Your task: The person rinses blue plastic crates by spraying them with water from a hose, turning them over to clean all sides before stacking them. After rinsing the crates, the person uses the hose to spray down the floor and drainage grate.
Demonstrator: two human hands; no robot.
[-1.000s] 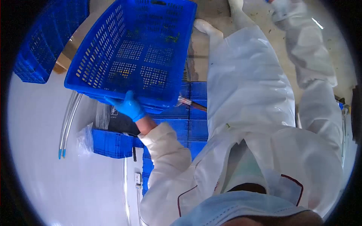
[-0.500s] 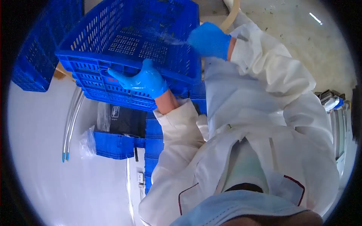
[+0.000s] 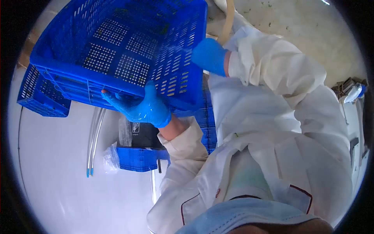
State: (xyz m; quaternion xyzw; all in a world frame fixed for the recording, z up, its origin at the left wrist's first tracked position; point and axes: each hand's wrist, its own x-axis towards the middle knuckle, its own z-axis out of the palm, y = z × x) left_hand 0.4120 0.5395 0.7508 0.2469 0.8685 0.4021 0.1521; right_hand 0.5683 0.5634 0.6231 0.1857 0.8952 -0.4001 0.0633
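Note:
A large blue crate [image 3: 117,84] with perforated walls and floor fills the upper left, tilted so that its inside shows. Green bits cling to its inner walls. My left hand [image 3: 146,109], in a wet blue glove, grips the crate's near rim, with the thumb over the edge and the fingers along the outside. Beside the crate's right wall, my right hand [image 3: 210,56], also gloved in blue, is closed around a beige hose [image 3: 229,19]. A faint spray of water leaves this fist toward the crate's inside. The hose's end is hidden in the hand.
Another blue crate [image 3: 43,93] stands at the far left. Below lie more blue crates [image 3: 138,159], a dark box [image 3: 146,135] and clear plastic [image 3: 112,158]. Two thin pipes [image 3: 94,142] run along the white surface. Green scraps dot the wet floor [image 3: 304,31] at upper right.
The held crate has tipped up and shifted left and down with my left hand, exposing more of its floor. My right hand has moved slightly left and down. The camera view has shifted too.

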